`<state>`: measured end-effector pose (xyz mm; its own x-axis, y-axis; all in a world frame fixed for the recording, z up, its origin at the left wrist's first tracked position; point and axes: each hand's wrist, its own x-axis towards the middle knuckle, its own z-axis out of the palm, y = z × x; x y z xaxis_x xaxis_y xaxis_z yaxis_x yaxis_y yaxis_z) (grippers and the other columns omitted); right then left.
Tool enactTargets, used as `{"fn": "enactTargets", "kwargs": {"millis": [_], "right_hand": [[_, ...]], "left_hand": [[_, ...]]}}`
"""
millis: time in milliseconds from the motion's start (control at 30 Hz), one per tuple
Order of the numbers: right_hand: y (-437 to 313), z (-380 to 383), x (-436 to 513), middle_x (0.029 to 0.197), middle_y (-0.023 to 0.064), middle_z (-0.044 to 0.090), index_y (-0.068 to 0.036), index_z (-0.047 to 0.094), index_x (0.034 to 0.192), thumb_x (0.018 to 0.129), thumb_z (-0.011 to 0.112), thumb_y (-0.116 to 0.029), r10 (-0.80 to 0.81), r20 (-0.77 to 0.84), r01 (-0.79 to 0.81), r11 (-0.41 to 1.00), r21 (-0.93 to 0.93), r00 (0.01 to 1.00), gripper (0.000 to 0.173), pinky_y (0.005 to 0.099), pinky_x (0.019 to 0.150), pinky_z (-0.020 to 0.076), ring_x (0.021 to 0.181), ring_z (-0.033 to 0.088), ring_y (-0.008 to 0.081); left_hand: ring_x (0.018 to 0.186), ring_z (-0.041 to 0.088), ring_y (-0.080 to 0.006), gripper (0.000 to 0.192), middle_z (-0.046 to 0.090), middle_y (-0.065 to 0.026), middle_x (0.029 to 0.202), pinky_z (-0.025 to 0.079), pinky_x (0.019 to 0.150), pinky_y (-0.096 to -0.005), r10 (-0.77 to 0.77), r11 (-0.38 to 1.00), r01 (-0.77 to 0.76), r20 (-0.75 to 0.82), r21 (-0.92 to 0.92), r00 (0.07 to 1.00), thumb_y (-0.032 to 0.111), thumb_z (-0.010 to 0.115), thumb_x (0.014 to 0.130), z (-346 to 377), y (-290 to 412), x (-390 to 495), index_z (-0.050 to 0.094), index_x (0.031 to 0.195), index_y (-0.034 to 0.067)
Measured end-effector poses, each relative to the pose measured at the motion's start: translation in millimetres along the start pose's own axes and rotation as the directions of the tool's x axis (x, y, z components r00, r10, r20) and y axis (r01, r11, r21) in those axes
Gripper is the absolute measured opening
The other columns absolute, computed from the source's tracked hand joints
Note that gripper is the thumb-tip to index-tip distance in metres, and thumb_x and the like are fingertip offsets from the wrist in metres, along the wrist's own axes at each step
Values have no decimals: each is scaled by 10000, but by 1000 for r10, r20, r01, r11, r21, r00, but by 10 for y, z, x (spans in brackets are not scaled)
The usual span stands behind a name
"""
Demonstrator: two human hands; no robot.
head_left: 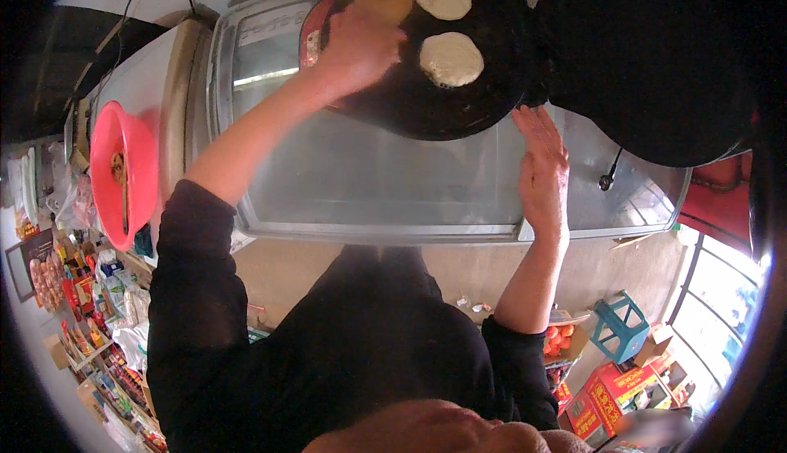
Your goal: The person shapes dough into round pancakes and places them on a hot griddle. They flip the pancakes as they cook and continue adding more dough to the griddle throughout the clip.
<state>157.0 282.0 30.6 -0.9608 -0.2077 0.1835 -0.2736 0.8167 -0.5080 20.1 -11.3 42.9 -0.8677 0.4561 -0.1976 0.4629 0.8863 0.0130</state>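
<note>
A round black electric griddle (455, 115) with a red handle side sits on a glass-topped chest freezer (381, 176). Two pale dough rounds (452, 59) lie on its right half. At its upper left is a blurred yellow-brown disc (384, 3), perhaps a browned flatbread. My left hand (366, 50), motion-blurred with curled fingers, is over the griddle's left side, just below this disc; whether it grips anything is unclear. My right hand (544, 167) is extended and holds nothing visible, its fingertips at the griddle's lower right rim near the hinge.
The griddle's raised black lid (645, 65) spreads out at the right. A power plug (607, 181) rests on the freezer top. To the left stands a pink plastic basin (144, 188) with a stick inside. Packaged goods fill shelves at lower left; a teal stool (622, 327) and boxes are lower right.
</note>
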Motion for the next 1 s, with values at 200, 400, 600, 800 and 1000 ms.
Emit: {"fn": "enactTargets", "kwargs": {"millis": [200, 400, 600, 800, 1000], "right_hand": [[-97, 77, -11, 1360, 112, 575, -110, 613, 1292, 780, 398, 107, -11, -14, 11, 1000, 7, 1000, 597, 463, 1144, 298, 1369, 424, 323], [-104, 109, -34, 1356, 111, 576, -110, 607, 1297, 787, 390, 101, -10, 3, 10, 1000, -27, 1000, 594, 476, 1136, 300, 1375, 417, 322], [-97, 104, -45, 1364, 118, 566, -106, 604, 1299, 792, 392, 98, -8, -4, 8, 1000, -8, 1000, 586, 478, 1135, 300, 1377, 415, 320], [-90, 97, -43, 1372, 119, 558, -106, 590, 1314, 796, 405, 96, 1, 26, -1, 1000, 3, 1000, 585, 475, 1137, 293, 1383, 405, 310], [-88, 55, -33, 1381, 114, 551, -110, 587, 1314, 801, 415, 100, 12, 35, -12, 1000, -7, 999, 581, 478, 1143, 283, 1390, 394, 307]], "left_hand": [[1217, 477, -344, 456, 586, -9, 1343, 450, 992, -450, 255, 967, -244, -388, 79, 885, 190, 669, 799, 509, 321, 118, 618, 1248, 135], [1277, 430, -401, 443, 538, -30, 1392, 396, 1028, -516, 256, 966, -245, -400, 78, 880, 266, 638, 858, 580, 338, 180, 580, 1277, 137], [1287, 430, -413, 473, 505, -45, 1431, 370, 1049, -538, 234, 972, -217, -283, 91, 930, 299, 637, 877, 438, 372, 132, 545, 1311, 135], [1292, 428, -404, 449, 528, -53, 1413, 366, 1049, -534, 255, 960, -278, -433, 9, 865, 309, 626, 876, 579, 408, 156, 580, 1285, 130], [1319, 401, -406, 488, 493, -69, 1451, 309, 1086, -551, 163, 974, -133, -157, 186, 974, 379, 552, 931, 365, 239, 431, 543, 1344, 120]]}}
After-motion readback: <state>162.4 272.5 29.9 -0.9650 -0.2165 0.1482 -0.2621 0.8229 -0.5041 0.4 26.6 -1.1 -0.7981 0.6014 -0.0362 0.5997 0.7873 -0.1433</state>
